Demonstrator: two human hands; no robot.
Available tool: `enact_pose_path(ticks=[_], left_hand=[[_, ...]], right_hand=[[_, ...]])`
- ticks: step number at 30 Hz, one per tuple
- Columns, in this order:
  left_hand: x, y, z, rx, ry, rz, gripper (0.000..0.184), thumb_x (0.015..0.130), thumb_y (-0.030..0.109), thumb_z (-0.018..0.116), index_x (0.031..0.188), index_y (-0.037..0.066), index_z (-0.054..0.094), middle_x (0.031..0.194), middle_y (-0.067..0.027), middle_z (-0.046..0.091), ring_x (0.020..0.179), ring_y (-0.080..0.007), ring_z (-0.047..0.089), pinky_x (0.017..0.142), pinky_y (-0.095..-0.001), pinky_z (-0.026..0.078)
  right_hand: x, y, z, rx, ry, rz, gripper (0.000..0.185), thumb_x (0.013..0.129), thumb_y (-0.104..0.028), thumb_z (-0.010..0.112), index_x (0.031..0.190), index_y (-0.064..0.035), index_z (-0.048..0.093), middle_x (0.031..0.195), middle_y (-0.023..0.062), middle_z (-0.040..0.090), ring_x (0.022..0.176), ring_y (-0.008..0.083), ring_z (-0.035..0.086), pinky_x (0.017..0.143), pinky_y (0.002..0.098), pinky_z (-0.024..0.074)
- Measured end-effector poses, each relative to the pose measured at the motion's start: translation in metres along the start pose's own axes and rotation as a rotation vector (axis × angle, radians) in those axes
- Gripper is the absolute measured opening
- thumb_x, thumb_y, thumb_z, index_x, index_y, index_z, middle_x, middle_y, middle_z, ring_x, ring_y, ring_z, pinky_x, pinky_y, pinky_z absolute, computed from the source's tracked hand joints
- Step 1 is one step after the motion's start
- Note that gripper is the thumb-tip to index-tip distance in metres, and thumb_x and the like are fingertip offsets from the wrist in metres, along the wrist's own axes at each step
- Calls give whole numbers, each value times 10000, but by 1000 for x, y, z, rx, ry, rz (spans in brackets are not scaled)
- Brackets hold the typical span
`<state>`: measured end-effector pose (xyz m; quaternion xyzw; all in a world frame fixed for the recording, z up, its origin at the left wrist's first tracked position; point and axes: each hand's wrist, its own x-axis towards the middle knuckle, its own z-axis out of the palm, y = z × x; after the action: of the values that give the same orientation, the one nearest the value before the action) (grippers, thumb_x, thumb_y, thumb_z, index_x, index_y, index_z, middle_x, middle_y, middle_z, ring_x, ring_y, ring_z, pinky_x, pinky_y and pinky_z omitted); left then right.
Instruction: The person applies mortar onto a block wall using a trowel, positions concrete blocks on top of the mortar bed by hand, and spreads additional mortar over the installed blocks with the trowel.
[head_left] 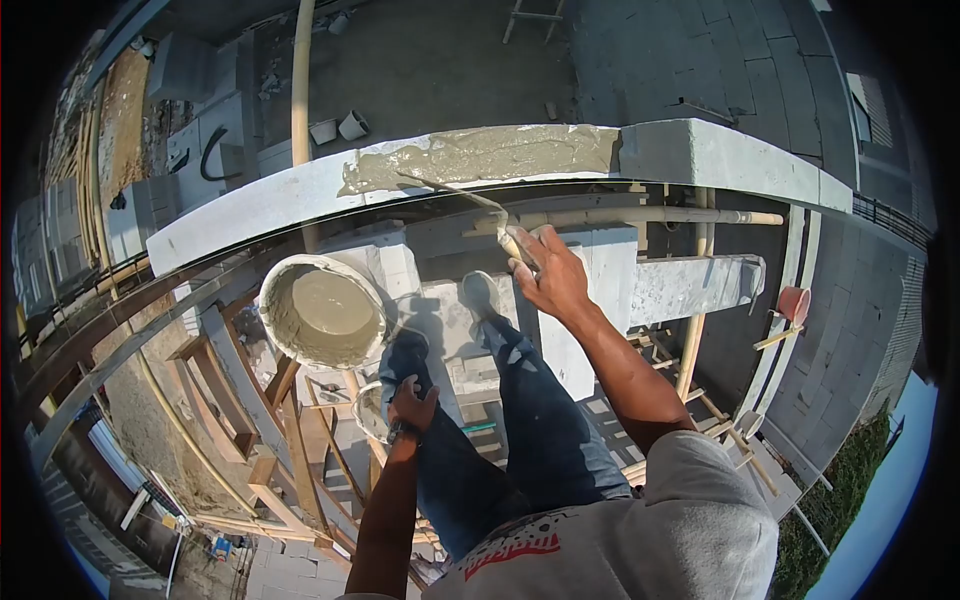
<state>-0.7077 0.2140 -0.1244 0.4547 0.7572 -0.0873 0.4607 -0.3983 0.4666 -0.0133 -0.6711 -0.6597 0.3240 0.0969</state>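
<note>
My right hand [552, 275] is closed round the handle of a trowel [490, 205]. The trowel's blade tip touches wet grey mortar [490, 153] spread along the top of a pale block wall [245, 208]. My left hand [412, 405] rests against my left leg, its fingers apart and holding nothing. To its upper left stands a white bucket [272, 290] with grey mortar inside. A second, smaller bucket [370, 412] is partly hidden beside my left leg.
A pale block [690, 288] lies to the right, near bamboo poles [650, 215]. Wooden frames [215, 395] and more poles stand below on the left. Beyond the wall is a drop to a grey floor [420, 70] with small containers [352, 125].
</note>
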Motion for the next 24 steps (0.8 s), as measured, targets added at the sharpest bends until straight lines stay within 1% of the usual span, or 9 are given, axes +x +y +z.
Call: enact_pose_path(ticks=[3, 4, 7, 9, 11, 13, 17, 18, 24], left_hand=[[1, 7, -2, 20, 0, 4, 671, 776, 470, 770, 1280, 55, 618, 1110, -154, 726, 1041, -341, 692, 899, -443, 538], [2, 8, -3, 26, -7, 4, 672, 775, 473, 769, 1280, 55, 619, 1114, -154, 726, 1043, -340, 692, 900, -444, 538], [2, 10, -6, 44, -20, -7, 684, 772, 488, 765, 1281, 56, 620, 1118, -153, 726, 1042, -336, 693, 901, -442, 538], [3, 11, -8, 53, -26, -9, 689, 772, 497, 761, 1283, 57, 621, 1117, -151, 726, 1042, -336, 692, 903, -441, 538], [3, 12, -7, 57, -33, -13, 692, 772, 504, 757, 1285, 59, 621, 1117, -150, 726, 1042, -336, 692, 905, -440, 538], [5, 12, -7, 56, -38, -19, 693, 774, 508, 754, 1287, 62, 621, 1116, -150, 727, 1042, -336, 692, 907, -440, 537], [5, 13, -6, 54, -40, -30, 699, 778, 514, 747, 1297, 65, 612, 1152, -144, 712, 1075, -332, 678, 930, -445, 525], [5, 17, -9, 47, -59, -48, 702, 780, 515, 742, 1302, 65, 607, 1176, -140, 702, 1094, -333, 667, 945, -451, 515], [1, 16, -11, -8, -84, -75, 713, 794, 527, 720, 1319, 63, 589, 1203, -148, 687, 1123, -335, 653, 970, -459, 501]], right_hand=[[-8, 27, 23, 157, 102, 97, 443, 930, -256, 650, 1308, -30, 607, 1077, 200, 640, 987, 375, 644, 837, 407, 519], [-9, 37, 30, 265, 151, 144, 439, 959, -257, 636, 1305, 9, 590, 1060, 221, 677, 1020, 347, 662, 862, 390, 514], [-16, 72, 22, 194, 261, 144, 419, 971, -245, 635, 1307, 2, 593, 939, 167, 682, 850, 252, 672, 766, 357, 521], [-21, 83, 4, 480, 242, 421, 354, 1001, -256, 623, 1264, -20, 627, 775, 16, 596, 592, 83, 526, 542, 263, 451], [-21, 87, -24, 737, 283, 566, 355, 1008, -278, 596, 1217, 6, 638, 776, 40, 600, 609, 109, 545, 554, 279, 477], [-19, 108, -33, 753, 296, 561, 336, 1021, -289, 585, 1199, -8, 637, 764, 14, 580, 581, 84, 550, 502, 244, 452], [-22, 102, -21, 1221, 183, 625, 336, 1028, -302, 555, 1145, 12, 583, 774, 98, 615, 550, 180, 604, 475, 299, 504], [-23, 98, -12, 1279, 140, 616, 332, 1029, -305, 543, 1121, 13, 570, 782, 133, 626, 552, 215, 608, 470, 317, 513], [-7, 22, 28, 1395, -14, 598, 318, 1015, -295, 570, 1149, -7, 582, 772, 112, 632, 547, 190, 596, 478, 313, 505]])
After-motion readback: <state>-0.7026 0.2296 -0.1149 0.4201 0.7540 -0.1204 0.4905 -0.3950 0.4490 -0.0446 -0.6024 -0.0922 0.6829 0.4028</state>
